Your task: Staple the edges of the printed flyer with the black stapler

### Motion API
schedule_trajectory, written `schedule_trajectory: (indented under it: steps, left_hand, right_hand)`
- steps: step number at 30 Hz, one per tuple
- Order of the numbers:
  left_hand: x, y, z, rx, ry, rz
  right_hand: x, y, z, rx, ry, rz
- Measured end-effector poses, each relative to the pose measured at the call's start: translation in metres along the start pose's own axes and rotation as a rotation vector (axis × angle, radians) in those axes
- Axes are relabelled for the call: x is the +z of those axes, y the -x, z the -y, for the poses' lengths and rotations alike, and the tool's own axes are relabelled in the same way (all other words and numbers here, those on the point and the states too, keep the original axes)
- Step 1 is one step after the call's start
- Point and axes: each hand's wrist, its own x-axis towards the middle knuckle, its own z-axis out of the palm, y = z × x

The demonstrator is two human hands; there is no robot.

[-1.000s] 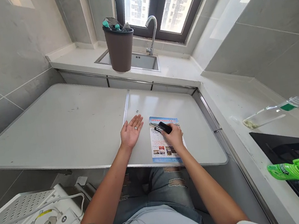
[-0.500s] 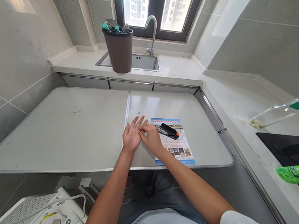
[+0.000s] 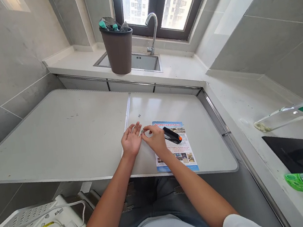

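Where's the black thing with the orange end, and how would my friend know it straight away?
Look at the wide white table and find the printed leaflet near its front edge. The long black thing, maybe a stapler, lies on it, beside the right hand. Unlike the flat, colourful leaflet, it's black with a bright orange end.

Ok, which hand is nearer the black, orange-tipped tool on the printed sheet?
Right. The right hand is immediately left of the black tool, overlapping its left end in view; the left hand is farther left, beyond the right hand.
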Motion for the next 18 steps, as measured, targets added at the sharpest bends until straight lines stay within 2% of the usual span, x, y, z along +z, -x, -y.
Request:
schedule_trajectory:
  steps: [2, 4, 8, 10, 12, 14, 18]
  left_hand:
    - [-0.011, -0.005, 0.0, 0.125, 0.048, -0.082]
    - [-0.019, -0.008, -0.001, 0.204, 0.079, -0.085]
    - [-0.017, -0.007, -0.001, 0.164, 0.079, -0.034]
    - [-0.013, -0.006, -0.002, 0.147, 0.101, -0.02]
    - [-0.011, -0.006, -0.002, 0.158, 0.12, -0.012]
    - [-0.012, -0.006, -0.002, 0.181, 0.122, -0.017]
    - [-0.015, -0.007, -0.003, 0.197, 0.106, -0.049]
  right_hand:
    - [-0.022, -0.01, -0.013, -0.015, 0.039, -0.062]
    - [-0.049, -0.023, -0.039, 0.006, 0.101, -0.134]
    - [-0.098, -0.052, -0.123, 0.168, 0.276, -0.207]
    - [-0.114, -0.063, -0.166, 0.28, 0.344, -0.18]
    - [-0.123, -0.07, -0.2, 0.404, 0.384, -0.161]
    - [-0.126, -0.076, -0.223, 0.471, 0.402, -0.16]
    - [-0.127, -0.083, -0.244, 0.533, 0.412, -0.157]
